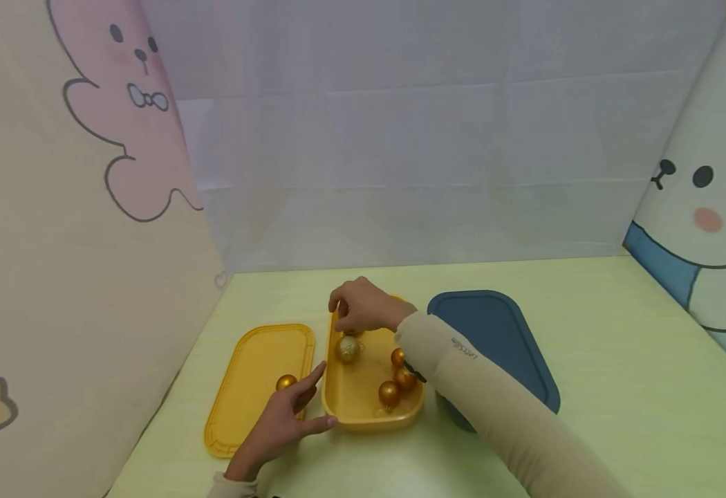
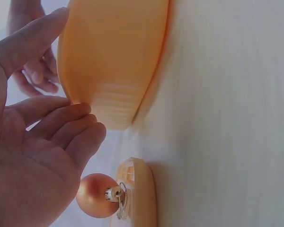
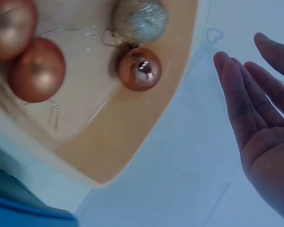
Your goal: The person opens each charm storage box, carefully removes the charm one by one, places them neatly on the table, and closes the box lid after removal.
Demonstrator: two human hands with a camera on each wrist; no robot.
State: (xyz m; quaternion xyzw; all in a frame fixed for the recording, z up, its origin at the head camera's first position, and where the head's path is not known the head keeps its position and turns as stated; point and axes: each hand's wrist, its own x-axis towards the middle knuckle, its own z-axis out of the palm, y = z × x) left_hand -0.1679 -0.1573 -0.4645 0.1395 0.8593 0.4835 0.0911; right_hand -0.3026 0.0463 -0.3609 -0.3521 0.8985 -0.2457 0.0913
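Observation:
A yellow box [image 1: 372, 422] holds several Christmas ball ornaments, among them a glittery gold ball [image 1: 347, 349] and a shiny copper ball [image 1: 390, 393]. At its near left corner, my left hand [image 1: 285, 422] rests thumb and fingertips against the rim, fingers spread. My right hand [image 1: 366, 304] hovers over the far left part of the box. The right wrist view shows its fingers [image 3: 246, 104] extended beyond the rim, with nothing held. Another copper ball [image 2: 98, 195], with a cap and ring, lies on the yellow lid [image 1: 263, 387] left of the box.
A dark blue lid [image 1: 500, 332] lies right of the box, partly behind my right sleeve [image 1: 481, 380]. Something dark blue [image 1: 456, 413] shows beneath its near edge. Pale cloth hangs behind the light green table [image 1: 624, 360]; cartoon-printed panels flank it.

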